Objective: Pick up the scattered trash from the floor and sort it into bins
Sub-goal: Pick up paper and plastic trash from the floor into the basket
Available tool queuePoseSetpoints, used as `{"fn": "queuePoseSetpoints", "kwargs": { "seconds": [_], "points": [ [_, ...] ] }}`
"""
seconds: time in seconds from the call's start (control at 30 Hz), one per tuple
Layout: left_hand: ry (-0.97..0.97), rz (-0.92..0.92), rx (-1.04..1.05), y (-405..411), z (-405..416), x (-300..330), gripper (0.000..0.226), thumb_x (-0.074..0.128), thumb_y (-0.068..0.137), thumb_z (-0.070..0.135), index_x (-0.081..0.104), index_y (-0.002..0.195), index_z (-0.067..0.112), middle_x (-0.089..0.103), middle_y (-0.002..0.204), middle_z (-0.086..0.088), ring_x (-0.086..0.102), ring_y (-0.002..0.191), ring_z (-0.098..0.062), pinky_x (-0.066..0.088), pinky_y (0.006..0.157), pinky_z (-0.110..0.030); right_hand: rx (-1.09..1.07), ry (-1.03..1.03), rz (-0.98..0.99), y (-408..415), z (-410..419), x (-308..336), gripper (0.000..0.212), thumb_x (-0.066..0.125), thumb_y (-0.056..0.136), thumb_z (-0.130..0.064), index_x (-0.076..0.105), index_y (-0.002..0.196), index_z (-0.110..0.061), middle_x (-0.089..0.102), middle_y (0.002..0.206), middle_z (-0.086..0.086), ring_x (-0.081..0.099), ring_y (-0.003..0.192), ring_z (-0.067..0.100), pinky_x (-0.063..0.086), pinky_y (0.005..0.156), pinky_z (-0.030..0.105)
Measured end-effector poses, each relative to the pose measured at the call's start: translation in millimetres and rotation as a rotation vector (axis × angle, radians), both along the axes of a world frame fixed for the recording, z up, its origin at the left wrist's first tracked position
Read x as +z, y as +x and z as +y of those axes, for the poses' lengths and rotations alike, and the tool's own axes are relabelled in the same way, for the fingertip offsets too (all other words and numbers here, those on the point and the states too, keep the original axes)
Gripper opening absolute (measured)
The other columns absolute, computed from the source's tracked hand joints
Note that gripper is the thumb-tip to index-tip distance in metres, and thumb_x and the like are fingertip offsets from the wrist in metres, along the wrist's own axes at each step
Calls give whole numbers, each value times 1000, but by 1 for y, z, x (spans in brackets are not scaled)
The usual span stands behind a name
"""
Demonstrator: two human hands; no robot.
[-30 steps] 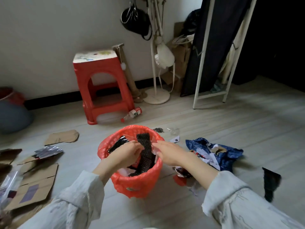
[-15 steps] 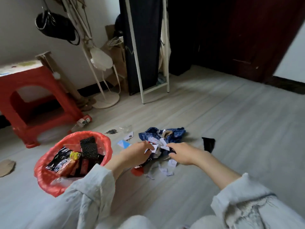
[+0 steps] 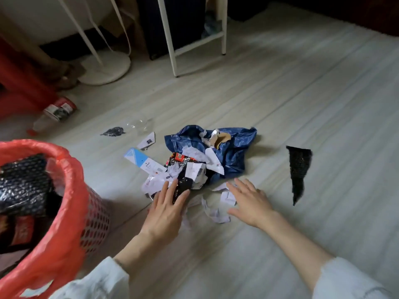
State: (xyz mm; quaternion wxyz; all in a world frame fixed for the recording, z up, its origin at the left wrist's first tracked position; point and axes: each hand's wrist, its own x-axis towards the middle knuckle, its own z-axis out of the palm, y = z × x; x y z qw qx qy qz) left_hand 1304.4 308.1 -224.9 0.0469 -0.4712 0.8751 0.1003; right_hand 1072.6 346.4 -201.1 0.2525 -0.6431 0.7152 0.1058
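Note:
A heap of trash lies on the pale wood floor: a crumpled blue plastic bag [image 3: 233,145], a red and black snack wrapper [image 3: 182,159], and several torn white paper slips [image 3: 216,209]. My left hand [image 3: 167,209] rests flat with fingers spread on the near left of the heap, over a dark wrapper. My right hand [image 3: 250,200] lies open on the paper slips at the near right. Neither hand holds anything. The red-lined mesh bin [image 3: 71,190] stands at the left, with dark wrappers inside.
A black torn scrap [image 3: 299,169] lies right of the heap. A plastic bottle [image 3: 55,114], a small dark scrap [image 3: 113,131] and clear film [image 3: 141,125] lie farther back. A red stool [image 3: 19,89], a white stand base [image 3: 105,67] and a white rack frame [image 3: 170,39] stand behind.
My view swung right, from the bin to the heap. Both hands left the bin, came down to the floor trash and now lie spread open on it.

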Motion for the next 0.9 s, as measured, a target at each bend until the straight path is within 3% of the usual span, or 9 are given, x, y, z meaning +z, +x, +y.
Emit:
{"fn": "queuePoseSetpoints", "kwargs": {
  "seconds": [0.1,0.13,0.23,0.3,0.4,0.47,0.53,0.7,0.9],
  "points": [
    [121,-7,123,6,-15,-22,89,65,81,30,7,148,21,6,155,-14,7,143,-36,20,112,-45,9,26,47,6,-17,-31,82,40,86,-64,1,148,-29,-8,158,5,-12,144,29,8,115,53],
    [129,-21,104,9,-17,-30,87,64,82,33,8,148,23,7,156,-12,7,143,-35,20,112,-46,-20,42,53,9,-20,-41,83,36,84,-69,0,148,-30,-7,158,7,-13,143,31,6,114,55],
    [16,-102,-130,18,-16,-44,73,83,56,39,50,120,27,49,135,-15,47,122,-42,47,87,-53,-110,64,67,26,-17,-60,85,33,79,-76,13,147,-29,-1,157,8,-6,143,34,10,112,56],
    [-21,-89,-169,25,-13,-58,63,85,51,38,53,104,29,47,129,-12,46,116,-36,52,78,-52,-96,56,84,44,-8,-70,85,44,72,-77,34,140,-27,9,155,13,8,142,37,21,109,54],
    [-18,3,-88,30,1,-68,68,84,53,29,47,110,27,43,120,-9,42,109,-29,54,71,-52,-35,-129,108,72,3,-87,53,79,52,-55,72,91,-20,61,113,23,58,102,40,51,80,48],
    [34,25,-43,33,10,-71,81,86,46,27,44,116,23,53,112,-10,55,102,-32,55,64,-47,58,-281,123,85,12,-90,9,74,64,-29,70,69,-24,66,75,11,60,72,29,51,58,35],
    [51,-20,-24,39,17,-71,96,90,25,33,49,111,21,63,95,-6,65,78,-29,55,54,-39,175,-371,140,89,19,-91,14,57,68,-23,68,61,-24,60,57,1,55,63,24,44,54,30],
    [28,-81,-72,51,31,-55,66,86,8,32,68,72,24,62,67,6,61,55,-15,47,50,-22,216,-534,192,68,24,-78,27,39,64,-14,62,51,-21,55,51,-4,48,68,21,23,63,33],
    [-47,43,-57,50,43,-31,52,82,33,56,63,71,26,61,67,11,62,62,-12,43,61,-24,27,-485,111,52,33,-49,9,59,50,-13,60,51,-23,56,46,-3,57,49,19,37,54,28]
  ]
}}
